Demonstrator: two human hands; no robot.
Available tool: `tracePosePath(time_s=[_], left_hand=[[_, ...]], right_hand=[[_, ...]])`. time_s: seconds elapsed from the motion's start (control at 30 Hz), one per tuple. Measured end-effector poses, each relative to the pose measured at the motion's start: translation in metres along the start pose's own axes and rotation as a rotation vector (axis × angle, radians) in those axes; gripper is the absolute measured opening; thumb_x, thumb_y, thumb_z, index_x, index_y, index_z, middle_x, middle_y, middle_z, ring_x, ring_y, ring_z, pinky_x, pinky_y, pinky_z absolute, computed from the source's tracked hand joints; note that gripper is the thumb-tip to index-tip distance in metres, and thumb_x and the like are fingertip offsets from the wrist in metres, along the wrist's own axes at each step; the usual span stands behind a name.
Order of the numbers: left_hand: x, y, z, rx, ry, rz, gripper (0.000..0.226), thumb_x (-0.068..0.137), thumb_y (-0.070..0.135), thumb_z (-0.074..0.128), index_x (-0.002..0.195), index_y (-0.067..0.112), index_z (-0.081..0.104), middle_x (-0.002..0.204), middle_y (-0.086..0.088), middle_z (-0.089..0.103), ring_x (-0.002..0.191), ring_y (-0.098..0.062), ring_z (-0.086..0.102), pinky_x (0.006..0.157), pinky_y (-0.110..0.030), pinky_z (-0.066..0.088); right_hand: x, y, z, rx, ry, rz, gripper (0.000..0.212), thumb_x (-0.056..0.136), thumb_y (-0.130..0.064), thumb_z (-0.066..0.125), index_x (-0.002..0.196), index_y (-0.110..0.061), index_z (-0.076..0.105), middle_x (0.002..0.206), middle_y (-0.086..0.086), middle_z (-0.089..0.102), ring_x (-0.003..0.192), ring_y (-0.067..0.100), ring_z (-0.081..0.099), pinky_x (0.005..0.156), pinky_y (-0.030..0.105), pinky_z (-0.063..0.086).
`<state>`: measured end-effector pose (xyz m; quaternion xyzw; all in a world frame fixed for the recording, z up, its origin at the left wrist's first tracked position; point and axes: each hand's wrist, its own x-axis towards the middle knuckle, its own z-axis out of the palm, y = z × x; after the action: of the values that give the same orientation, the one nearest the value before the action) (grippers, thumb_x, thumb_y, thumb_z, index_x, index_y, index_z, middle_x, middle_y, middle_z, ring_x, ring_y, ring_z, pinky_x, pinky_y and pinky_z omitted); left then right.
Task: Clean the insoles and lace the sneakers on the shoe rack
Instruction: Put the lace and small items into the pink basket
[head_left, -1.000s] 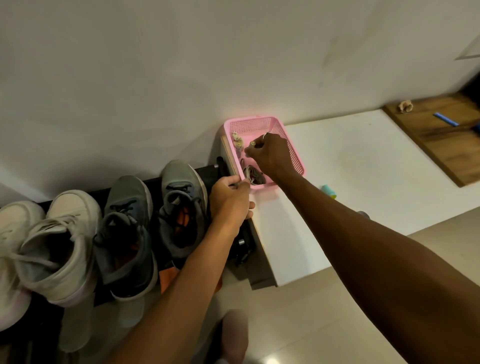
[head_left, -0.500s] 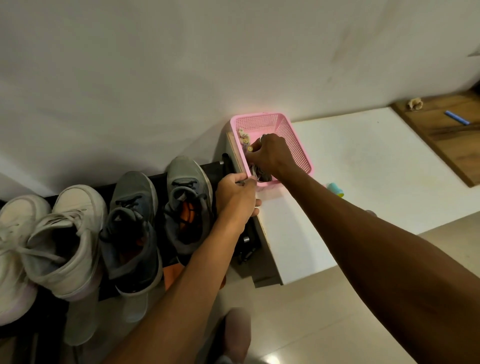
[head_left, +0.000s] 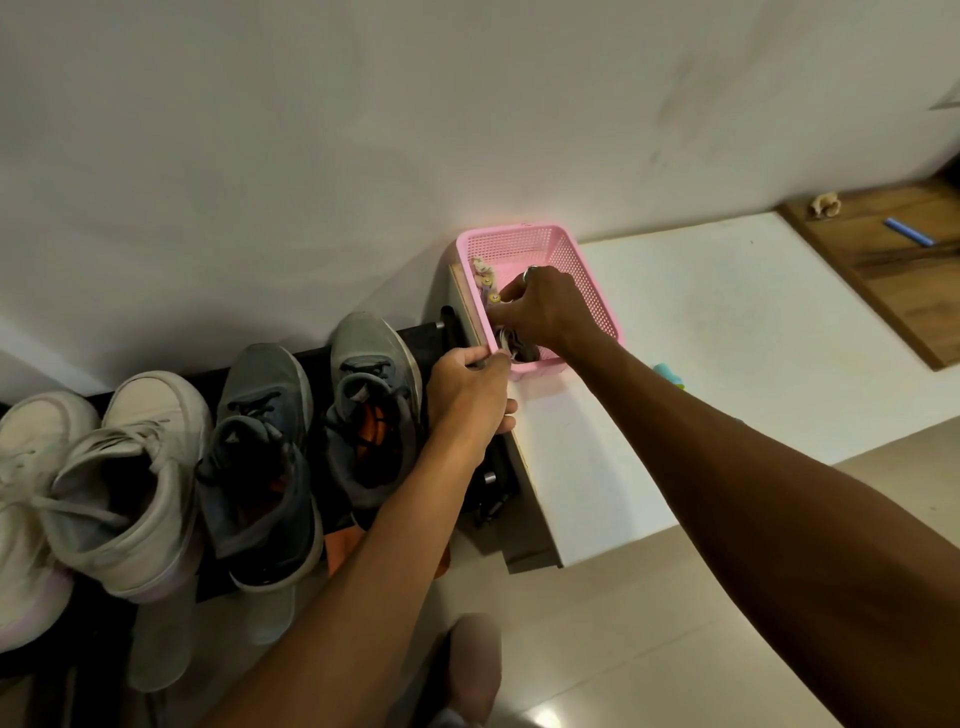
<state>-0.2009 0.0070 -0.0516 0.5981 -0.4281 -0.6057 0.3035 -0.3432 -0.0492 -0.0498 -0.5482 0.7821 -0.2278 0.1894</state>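
Note:
A pink mesh basket (head_left: 587, 280) stands on the left corner of a white cabinet (head_left: 727, 338). My left hand (head_left: 467, 387) grips the basket's near-left rim. My right hand (head_left: 548, 312) is inside the basket with its fingers curled down by the left wall. What those fingers hold is hidden. A dark and white bundle of laces (head_left: 514, 349) lies under that hand. Two grey sneakers (head_left: 270, 441) (head_left: 371, 364) stand on the black shoe rack (head_left: 415, 338), the right one showing an orange insole (head_left: 375, 427). Two white sneakers (head_left: 130, 467) (head_left: 21, 493) stand to their left.
Small yellow-capped items (head_left: 488, 283) lie in the basket's far-left corner. A teal object (head_left: 667, 374) peeks out beside my right forearm. A wooden board (head_left: 883, 270) with a blue pen (head_left: 909, 239) lies at far right. The wall runs just behind everything. My foot (head_left: 475, 665) is on the tiled floor.
My right hand has dipped lower into the basket toward its left wall. My left hand has kept its hold on the rim. The view has shifted slightly.

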Motion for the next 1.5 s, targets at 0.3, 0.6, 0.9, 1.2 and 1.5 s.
tracePosePath(time_s=[0.3, 0.6, 0.9, 1.2, 1.5], left_hand=[[-0.009, 0.005, -0.007, -0.008, -0.024, 0.006, 0.025, 0.096, 0.026, 0.063, 0.119, 0.016, 0.067, 0.088, -0.004, 0.072, 0.057, -0.012, 0.063, 0.046, -0.022, 0.049], [-0.015, 0.008, -0.006, 0.025, -0.024, 0.018, 0.027, 0.097, 0.026, 0.061, 0.121, 0.016, 0.065, 0.085, -0.004, 0.07, 0.058, -0.013, 0.062, 0.045, -0.022, 0.048], [-0.017, 0.004, -0.002, 0.063, -0.002, 0.023, 0.027, 0.098, 0.028, 0.061, 0.121, 0.015, 0.065, 0.078, -0.005, 0.069, 0.055, -0.013, 0.059, 0.045, -0.024, 0.049], [-0.015, 0.002, -0.002, 0.08, 0.001, 0.023, 0.027, 0.098, 0.025, 0.061, 0.123, 0.015, 0.065, 0.079, -0.005, 0.069, 0.056, -0.013, 0.059, 0.045, -0.023, 0.05], [-0.017, 0.004, -0.002, 0.073, 0.001, 0.029, 0.027, 0.098, 0.022, 0.06, 0.124, 0.015, 0.065, 0.077, -0.003, 0.067, 0.057, -0.014, 0.057, 0.046, -0.025, 0.049]], right_hand=[[-0.033, 0.005, -0.053, 0.095, 0.291, 0.035, 0.028, 0.085, -0.036, 0.068, 0.068, -0.013, 0.069, 0.066, -0.004, 0.067, 0.062, 0.009, 0.061, 0.057, 0.021, 0.041], [-0.092, 0.073, -0.084, 0.01, 0.342, 0.261, 0.019, 0.079, -0.034, 0.065, 0.071, -0.017, 0.062, 0.064, -0.007, 0.064, 0.065, 0.012, 0.062, 0.06, 0.028, 0.046], [-0.113, 0.101, -0.062, -0.159, 0.179, 0.27, 0.026, 0.082, -0.029, 0.067, 0.107, -0.019, 0.066, 0.095, -0.001, 0.07, 0.086, 0.024, 0.064, 0.07, 0.033, 0.05], [-0.114, 0.106, -0.046, -0.158, 0.181, 0.248, 0.026, 0.088, -0.019, 0.061, 0.113, -0.012, 0.064, 0.108, 0.01, 0.064, 0.092, 0.03, 0.062, 0.069, 0.03, 0.041], [-0.115, 0.106, -0.041, -0.16, 0.153, 0.262, 0.026, 0.096, -0.019, 0.056, 0.119, -0.008, 0.061, 0.109, 0.014, 0.065, 0.092, 0.034, 0.062, 0.07, 0.033, 0.044]])
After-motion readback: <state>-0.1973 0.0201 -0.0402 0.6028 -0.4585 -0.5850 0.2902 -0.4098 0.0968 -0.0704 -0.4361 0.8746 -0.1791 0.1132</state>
